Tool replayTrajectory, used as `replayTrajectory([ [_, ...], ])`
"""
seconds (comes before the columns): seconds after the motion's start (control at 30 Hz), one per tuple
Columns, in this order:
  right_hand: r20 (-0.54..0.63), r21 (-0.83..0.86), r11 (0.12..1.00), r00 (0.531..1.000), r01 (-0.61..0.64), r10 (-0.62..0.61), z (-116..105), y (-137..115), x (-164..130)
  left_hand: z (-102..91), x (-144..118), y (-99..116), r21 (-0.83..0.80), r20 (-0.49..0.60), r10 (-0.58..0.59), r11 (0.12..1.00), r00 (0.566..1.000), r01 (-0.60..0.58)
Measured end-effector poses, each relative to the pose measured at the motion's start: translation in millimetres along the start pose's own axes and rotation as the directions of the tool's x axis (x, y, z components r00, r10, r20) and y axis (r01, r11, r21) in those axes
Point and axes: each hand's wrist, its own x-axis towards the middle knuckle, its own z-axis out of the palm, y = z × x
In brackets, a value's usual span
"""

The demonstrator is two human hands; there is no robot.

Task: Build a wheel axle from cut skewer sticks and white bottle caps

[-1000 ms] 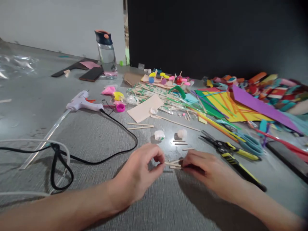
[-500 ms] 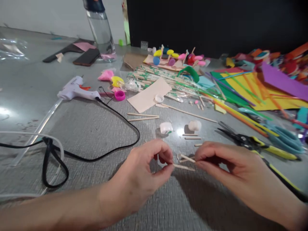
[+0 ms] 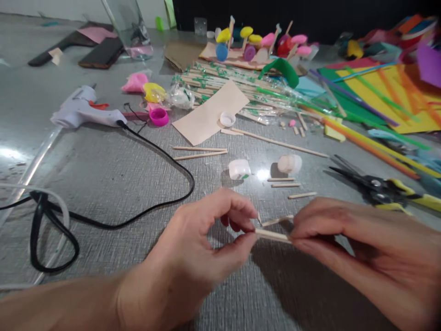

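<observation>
Two short wooden sticks (image 3: 273, 235) lie side by side between my hands, just above the table; their ends are hidden by my fingertips. My left hand (image 3: 203, 253) pinches them at one end with thumb and forefinger. At the other end, my right hand (image 3: 361, 248) is closed on them in the same way. Right behind them is a thin split piece of wood (image 3: 277, 221). Farther back are a white block with a green mark (image 3: 239, 169), a whitish plastic cap (image 3: 289, 163) and a few cut stick pieces (image 3: 285, 185).
A white glue gun (image 3: 87, 108) lies at left, its black cord (image 3: 165, 158) looping toward my left hand. Yellow-black pliers (image 3: 379, 186) rest at right. Behind are wrapped sticks (image 3: 213, 80), a beige card (image 3: 210, 115), coloured paper (image 3: 372, 99) and a bottle (image 3: 129, 30).
The sticks, apart and crossing at an angle before, now lie together in line, held by both hands. My view has tilted down and come closer to the table.
</observation>
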Motion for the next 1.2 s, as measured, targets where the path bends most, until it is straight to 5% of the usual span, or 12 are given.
replayTrajectory([
  [0.4,0.026,-0.019,0.999,0.999,0.032,-0.032,-1,-1,4,-3.4,5,5,0.011,0.064,0.027,1.0,0.998,-0.028],
  [0.77,0.11,0.175,0.955,0.968,-0.241,0.224,-2,6,4,-1.9,9,5,-0.075,-0.023,-0.076,0.994,0.997,0.074],
  [0.93,0.05,0.135,0.978,0.987,-0.161,0.156,1,5,7,-2.4,11,7,-0.086,-0.035,-0.102,0.991,0.994,0.099],
  [1.2,-0.053,-0.267,0.951,0.983,0.156,-0.176,3,5,-2,0.0,10,8,-0.173,-0.056,-0.163,0.973,0.985,0.152],
])
